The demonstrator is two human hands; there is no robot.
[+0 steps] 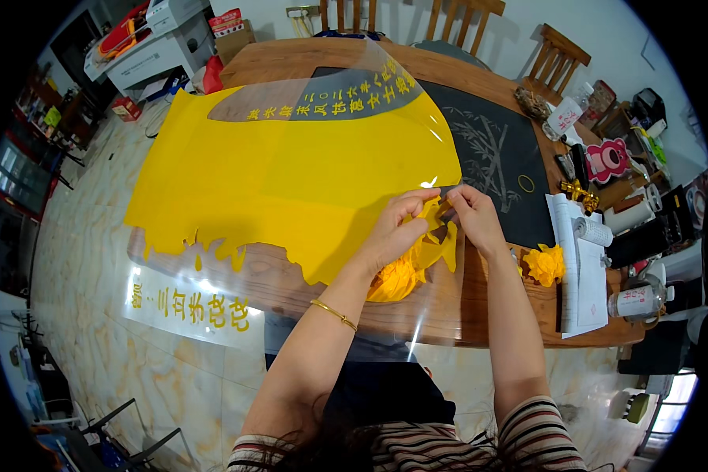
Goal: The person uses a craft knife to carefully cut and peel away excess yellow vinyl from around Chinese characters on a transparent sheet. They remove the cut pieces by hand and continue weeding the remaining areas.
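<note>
Both hands meet over the wooden table (pixel 495 307): the left hand (pixel 397 228) pinches the edge of the yellow vinyl sheet (pixel 291 173), fingers closed on it, while the right hand (pixel 472 216) grips a small dark tool (pixel 442 228) against the sheet

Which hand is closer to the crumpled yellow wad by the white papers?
Right. The right hand is just left of the crumpled yellow wad, with bare table between; the left hand is farther left.
</note>
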